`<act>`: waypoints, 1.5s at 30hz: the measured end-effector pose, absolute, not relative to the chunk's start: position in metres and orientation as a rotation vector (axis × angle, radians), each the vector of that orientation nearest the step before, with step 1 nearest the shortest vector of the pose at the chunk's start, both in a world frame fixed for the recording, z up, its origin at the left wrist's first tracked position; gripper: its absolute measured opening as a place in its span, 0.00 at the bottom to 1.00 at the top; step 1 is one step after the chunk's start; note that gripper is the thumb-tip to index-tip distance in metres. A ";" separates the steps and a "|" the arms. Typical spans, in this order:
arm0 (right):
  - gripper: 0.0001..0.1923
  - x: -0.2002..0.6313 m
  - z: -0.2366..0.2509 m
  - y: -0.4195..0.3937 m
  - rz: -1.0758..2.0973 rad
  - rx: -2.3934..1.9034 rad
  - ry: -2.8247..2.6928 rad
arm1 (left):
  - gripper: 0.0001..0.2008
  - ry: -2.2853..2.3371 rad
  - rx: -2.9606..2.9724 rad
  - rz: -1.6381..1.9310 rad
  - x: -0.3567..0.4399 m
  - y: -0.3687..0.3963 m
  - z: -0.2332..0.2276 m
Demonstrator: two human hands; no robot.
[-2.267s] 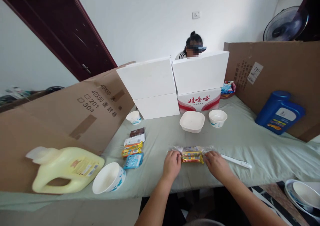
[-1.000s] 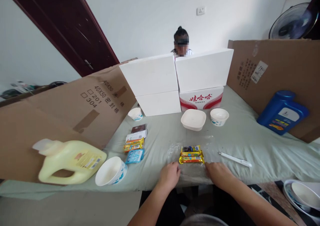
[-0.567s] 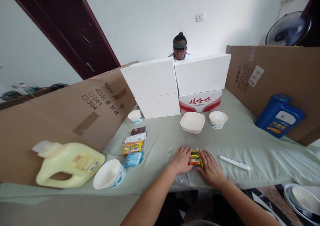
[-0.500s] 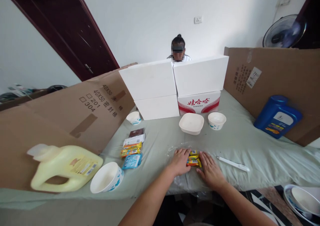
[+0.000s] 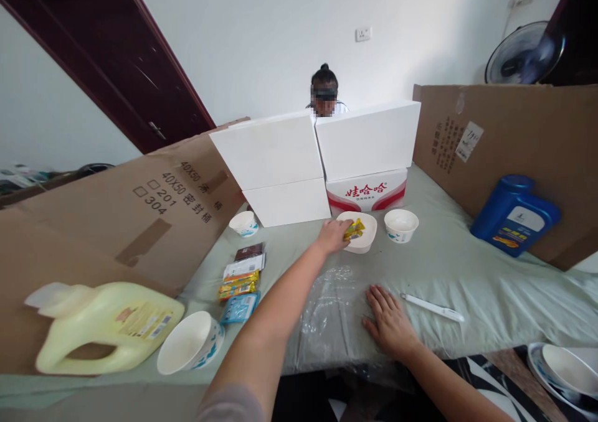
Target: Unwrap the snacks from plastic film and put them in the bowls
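Observation:
My left hand (image 5: 334, 234) reaches forward over the rim of a white square bowl (image 5: 367, 238), its fingers closed on a small yellow-wrapped snack (image 5: 355, 228). Whether more packets sit under the hand I cannot tell. My right hand (image 5: 389, 318) lies flat on the table with fingers spread, holding nothing. Beside it is a white pen-like stick (image 5: 432, 307). Clear plastic film (image 5: 327, 310) is spread on the cloth between my arms. A white round bowl (image 5: 401, 225) stands right of the square one.
Left lie a blue packet (image 5: 240, 308), yellow snack packets (image 5: 238, 285), a white packet (image 5: 244, 267) and a paper bowl (image 5: 191, 342). A yellow jug (image 5: 112, 328) and blue bottle (image 5: 515, 215) flank the table. White boxes (image 5: 271, 154) stand before a seated person (image 5: 324, 92).
My left hand has moved forward from the plastic film to the square bowl, carrying yellow-wrapped snack. The packets between my hands are gone from the film. My right hand stays flat nearby.

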State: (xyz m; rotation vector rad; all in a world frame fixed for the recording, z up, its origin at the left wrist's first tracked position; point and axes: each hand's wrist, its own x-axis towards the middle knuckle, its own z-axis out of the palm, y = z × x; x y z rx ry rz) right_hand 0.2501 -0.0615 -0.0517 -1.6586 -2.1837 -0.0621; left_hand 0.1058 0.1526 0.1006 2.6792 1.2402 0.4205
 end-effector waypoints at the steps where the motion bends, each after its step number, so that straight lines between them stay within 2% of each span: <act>1: 0.30 0.250 -0.050 -0.062 -0.054 -1.667 -2.185 | 0.31 1.214 2.686 0.392 0.116 0.163 0.100; 7: 0.29 0.250 -0.043 -0.063 -0.032 -1.675 -2.188 | 0.33 1.136 2.637 0.312 0.140 0.186 0.078; 13: 0.29 0.251 -0.042 -0.063 -0.012 -1.687 -2.198 | 0.15 1.088 2.583 0.557 0.103 0.142 0.071; 16: 0.28 0.251 -0.044 -0.062 -0.009 -1.664 -2.190 | 0.10 1.056 2.551 0.564 0.069 0.104 0.056; 19: 0.29 0.251 -0.046 -0.061 -0.008 -1.665 -2.197 | 0.17 1.109 2.322 0.554 0.034 0.077 0.032; 25: 0.29 0.250 -0.046 -0.061 -0.001 -1.713 -2.215 | 0.13 1.119 1.997 0.580 0.002 0.079 0.004; 30: 0.29 0.250 -0.042 -0.062 0.000 -1.728 -2.232 | 0.14 1.149 1.839 0.669 -0.007 0.101 0.008; 36: 0.31 0.249 -0.043 -0.064 0.015 -1.789 -2.215 | 0.05 1.391 1.801 1.003 -0.021 0.106 0.021; 40: 0.37 0.246 -0.044 -0.062 0.018 -1.891 -2.163 | 0.09 1.311 1.981 0.977 -0.016 0.062 0.017; 43: 0.42 0.248 -0.044 -0.060 0.037 -1.945 -2.126 | 0.24 1.080 2.411 0.527 -0.014 0.023 0.006; 45: 0.45 0.255 -0.043 -0.061 0.031 -1.950 -2.087 | 0.30 1.111 2.586 0.277 -0.020 0.003 0.000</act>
